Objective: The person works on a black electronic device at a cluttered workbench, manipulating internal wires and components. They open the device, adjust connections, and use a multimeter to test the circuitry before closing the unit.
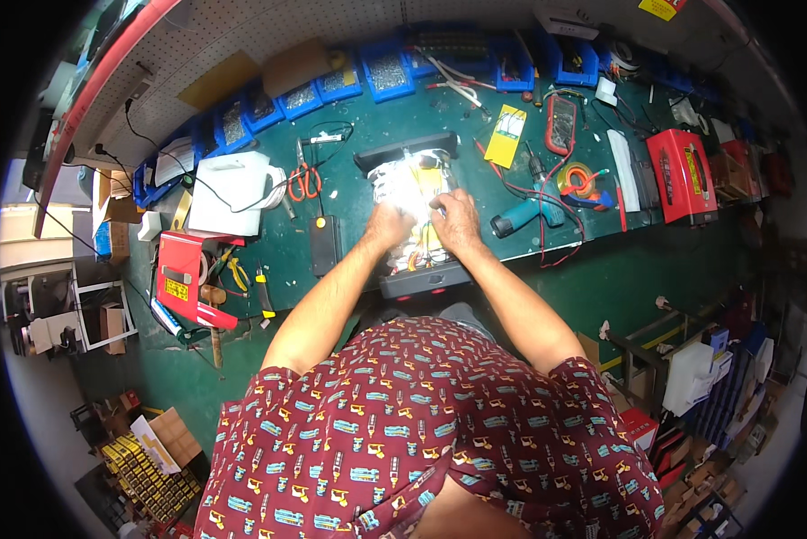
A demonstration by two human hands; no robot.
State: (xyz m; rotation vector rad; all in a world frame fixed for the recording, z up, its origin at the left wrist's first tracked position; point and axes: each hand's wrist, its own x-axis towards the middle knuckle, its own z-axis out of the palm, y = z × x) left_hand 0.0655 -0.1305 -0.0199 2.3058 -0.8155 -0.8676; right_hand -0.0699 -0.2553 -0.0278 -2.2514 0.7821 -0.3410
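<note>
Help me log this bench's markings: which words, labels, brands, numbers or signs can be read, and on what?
No text is clear enough to quote.
Yellow label, left red casing: too small.
Yellow label, right red casing: too small.
Yellow card: too small.
Yellow sign, top edge: blurred.
Opened device: none legible, partly washed out.

From afar, through the head view, I'm seeing the left hand [387, 226] and the right hand [458, 220] reaching over an opened device [418, 246], where bright glare is washing out the middle. A teal drill [521, 216] is lying to the right, with a red multimeter [560, 124] lying behind it. Red-handled scissors [304, 169] are lying left, behind a black box [325, 246], on the green tabletop [286, 258]. Blue bins [391, 93] are lining its far side.
</note>
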